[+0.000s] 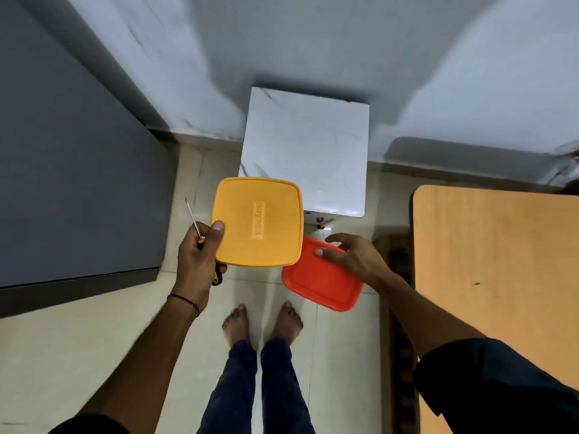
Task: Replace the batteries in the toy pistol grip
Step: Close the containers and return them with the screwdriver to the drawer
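Note:
My left hand (197,258) grips a yellow square box (258,220) by its near left corner, thumb on the lid, and the same hand holds a screwdriver (194,222) with a yellow-black handle, its shaft pointing up and away. My right hand (354,256) holds an orange-red square box (322,277) from above, thumb and fingers spread over its lid. Both boxes are carried in the air above the floor, the yellow one overlapping the red one's far left corner. No toy pistol or batteries are in view.
A white marble-patterned stool (305,151) stands ahead against the wall. A wooden table (501,261) fills the right side and a dark grey cabinet (72,183) the left. My bare feet (260,321) stand on pale floor tiles.

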